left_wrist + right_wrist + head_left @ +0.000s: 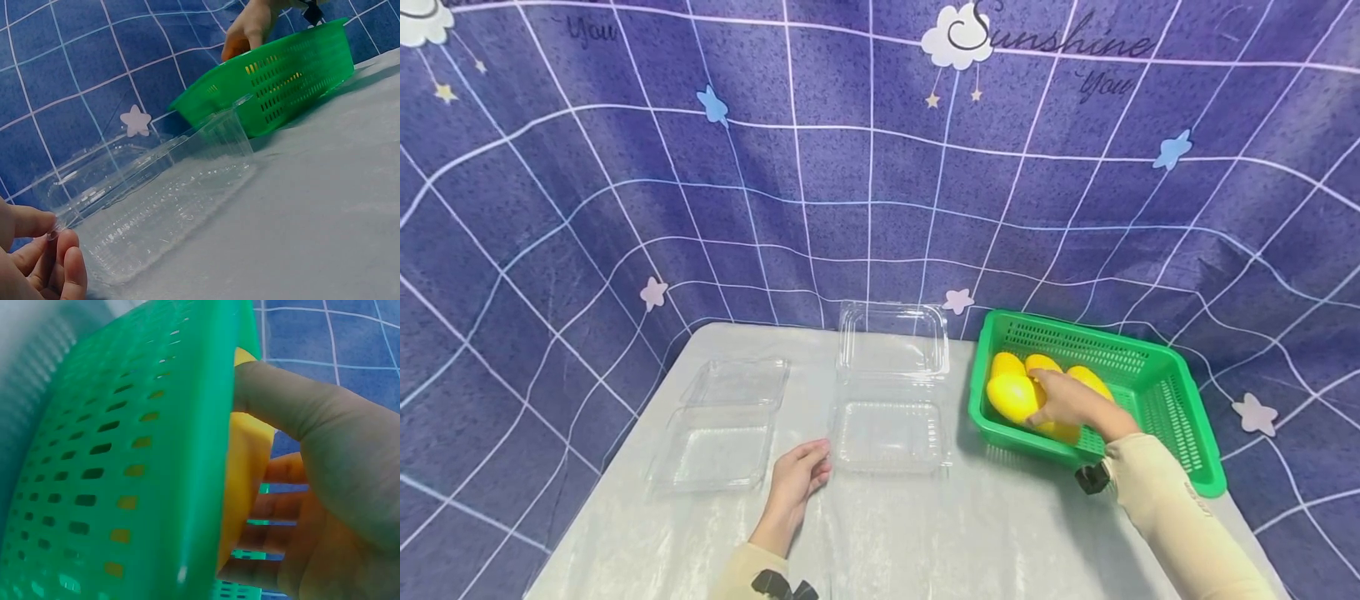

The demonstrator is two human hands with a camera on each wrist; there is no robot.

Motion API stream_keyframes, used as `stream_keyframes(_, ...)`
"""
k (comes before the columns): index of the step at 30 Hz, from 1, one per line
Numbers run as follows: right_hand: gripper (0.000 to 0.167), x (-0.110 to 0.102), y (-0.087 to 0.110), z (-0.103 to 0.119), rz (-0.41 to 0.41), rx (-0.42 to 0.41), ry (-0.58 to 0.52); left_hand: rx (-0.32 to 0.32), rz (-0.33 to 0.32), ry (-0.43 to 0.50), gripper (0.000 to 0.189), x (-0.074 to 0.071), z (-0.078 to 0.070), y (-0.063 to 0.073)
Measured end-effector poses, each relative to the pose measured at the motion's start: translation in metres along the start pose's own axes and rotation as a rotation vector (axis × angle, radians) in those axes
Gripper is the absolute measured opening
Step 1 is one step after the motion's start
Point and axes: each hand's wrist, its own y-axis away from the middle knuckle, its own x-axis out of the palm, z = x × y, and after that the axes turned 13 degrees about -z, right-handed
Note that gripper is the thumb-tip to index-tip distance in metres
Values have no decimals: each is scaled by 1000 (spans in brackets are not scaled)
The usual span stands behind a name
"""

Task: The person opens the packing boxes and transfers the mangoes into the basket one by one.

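In the head view, my left hand [797, 479] is at the left side of a clear plastic clamshell box [891, 433], whose lid stands up behind it. The left wrist view shows the thumb and fingers pinching the box's rim [59, 226]. My right hand [1063, 400] reaches down into a green basket [1183, 417] of several smooth yellow oval fruits [1011, 397]. Seen from the right wrist, its thumb and fingers lie on opposite sides of one yellow fruit [240, 469], gripping it close to the basket wall. Part of that fruit is hidden behind the basket's side.
Another clear clamshell box [718, 450] lies unfolded to the left on the pale table cover [925, 533]. A blue-purple gridded curtain [850, 167] hangs behind and around the table. The basket's raised rim surrounds the fruits.
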Motion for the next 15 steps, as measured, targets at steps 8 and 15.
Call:
stream_keyframes(8,83,2,-2,1,98,-47,-9,4,4,5,39,0,-1,0)
stream_keyframes(15,69,5,3,-3,150,-43,2,6,0,0,40,-1,-1,1)
